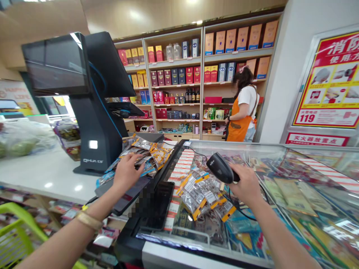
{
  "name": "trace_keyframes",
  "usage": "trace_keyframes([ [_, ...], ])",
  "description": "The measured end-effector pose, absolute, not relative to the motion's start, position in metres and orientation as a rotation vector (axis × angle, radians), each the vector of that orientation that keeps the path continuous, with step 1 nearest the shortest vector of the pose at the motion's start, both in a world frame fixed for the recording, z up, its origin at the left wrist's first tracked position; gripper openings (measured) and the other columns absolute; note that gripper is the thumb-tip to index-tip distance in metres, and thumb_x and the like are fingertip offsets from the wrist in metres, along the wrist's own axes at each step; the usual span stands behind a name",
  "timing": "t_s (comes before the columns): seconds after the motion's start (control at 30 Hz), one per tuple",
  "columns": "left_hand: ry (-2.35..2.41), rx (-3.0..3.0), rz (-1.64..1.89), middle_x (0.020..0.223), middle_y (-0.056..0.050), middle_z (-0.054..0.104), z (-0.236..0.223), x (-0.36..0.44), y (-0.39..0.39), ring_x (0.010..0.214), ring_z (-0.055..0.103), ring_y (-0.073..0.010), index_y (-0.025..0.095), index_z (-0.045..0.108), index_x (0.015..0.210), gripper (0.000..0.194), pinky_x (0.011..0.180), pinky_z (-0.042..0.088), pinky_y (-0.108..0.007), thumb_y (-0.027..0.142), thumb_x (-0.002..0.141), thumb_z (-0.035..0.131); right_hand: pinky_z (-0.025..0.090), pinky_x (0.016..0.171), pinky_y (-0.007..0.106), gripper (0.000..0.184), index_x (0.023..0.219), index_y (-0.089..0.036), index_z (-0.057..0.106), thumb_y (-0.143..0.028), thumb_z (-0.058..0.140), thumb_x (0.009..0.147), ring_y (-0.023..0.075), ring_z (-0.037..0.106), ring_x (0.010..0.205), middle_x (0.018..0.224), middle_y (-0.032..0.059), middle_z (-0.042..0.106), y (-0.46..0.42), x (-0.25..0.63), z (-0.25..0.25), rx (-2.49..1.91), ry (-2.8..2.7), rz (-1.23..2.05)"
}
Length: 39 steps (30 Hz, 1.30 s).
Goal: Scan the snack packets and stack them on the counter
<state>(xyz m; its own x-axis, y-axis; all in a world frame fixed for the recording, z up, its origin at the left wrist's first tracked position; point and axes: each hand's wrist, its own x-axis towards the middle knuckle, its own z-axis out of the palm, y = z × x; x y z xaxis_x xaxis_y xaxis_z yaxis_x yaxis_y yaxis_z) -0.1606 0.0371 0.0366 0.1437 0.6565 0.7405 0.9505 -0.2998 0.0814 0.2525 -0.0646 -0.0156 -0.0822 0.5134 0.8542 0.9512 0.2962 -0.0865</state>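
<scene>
Black scanner (220, 168), gripped in your right hand (246, 184); plastic packets (161, 155) beneath your left hand (127, 171), loosely spread.

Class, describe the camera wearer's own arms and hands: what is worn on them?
The left hand and right hand are gloveless, and no sleeves show. A wide, gold-coloured bangle encircles the left forearm; no bracelet shows on the right.
</scene>
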Motion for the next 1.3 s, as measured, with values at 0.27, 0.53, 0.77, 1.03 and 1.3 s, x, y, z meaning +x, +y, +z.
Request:
trace_keyframes([
  [0.27, -1.886, -1.86, -0.593, 0.125, -0.019, 0.061, 0.071, -0.199, 0.055, 0.102, 0.061, -0.0354, 0.014, 0.061, 0.126, 0.056, 0.084, 0.048, -0.044, 0.047, 0.083, 0.046, 0.042, 0.078, 0.035, 0.035, 0.104, -0.019, 0.065, -0.019, 0.053, 0.071, 0.0249, 0.066, 0.09, 0.099, 0.0086, 0.072, -0.064, 0.249, -0.019, -1.333, -1.762, -0.604],
  [0.53, -2.001, -1.834, -0.486, 0.121, -0.022, 0.06, 0.065, -0.19, 0.064, 0.101, 0.061, -0.0363, 0.014, 0.065, 0.118, 0.056, 0.08, 0.048, -0.043, 0.051, 0.083, 0.043, 0.044, 0.077, 0.036, 0.037, 0.104, -0.02, 0.065, -0.019, 0.053, 0.07, 0.0257, 0.066, 0.091, 0.098, 0.0085, 0.073, -0.065, 0.248, -0.019, -1.33, -1.791, -0.565],
  [0.77, -1.749, -1.916, -0.578, 0.114, -0.021, 0.062, 0.06, -0.195, 0.066, 0.112, 0.056, -0.0332, 0.011, 0.067, 0.114, 0.047, 0.095, 0.043, -0.045, 0.036, 0.087, 0.037, 0.044, 0.077, 0.036, 0.036, 0.104, -0.02, 0.066, -0.02, 0.053, 0.07, 0.0256, 0.067, 0.09, 0.096, 0.0085, 0.073, -0.064, 0.247, -0.021, -1.309, -1.796, -0.581],
  [1.03, -1.509, -1.938, -1.138, 0.113, -0.012, 0.058, 0.065, -0.199, 0.049, 0.109, 0.057, -0.0286, 0.019, 0.069, 0.102, 0.034, 0.1, 0.045, -0.041, 0.033, 0.075, 0.054, 0.043, 0.079, 0.036, 0.039, 0.104, -0.019, 0.066, -0.018, 0.053, 0.067, 0.0254, 0.066, 0.091, 0.097, 0.009, 0.073, -0.064, 0.246, -0.02, -1.31, -1.79, -0.559],
  [1.3, -1.029, -2.346, -1.206, 0.118, -0.008, 0.058, 0.077, -0.143, -0.004, 0.111, 0.057, -0.0252, 0.023, 0.065, 0.108, 0.036, 0.104, 0.045, -0.043, 0.025, 0.072, 0.057, 0.041, 0.073, 0.032, 0.032, 0.099, -0.02, 0.067, -0.022, 0.057, 0.069, 0.0226, 0.065, 0.083, 0.088, 0.008, 0.072, -0.076, 0.233, -0.004, -1.187, -1.89, -0.421],
])
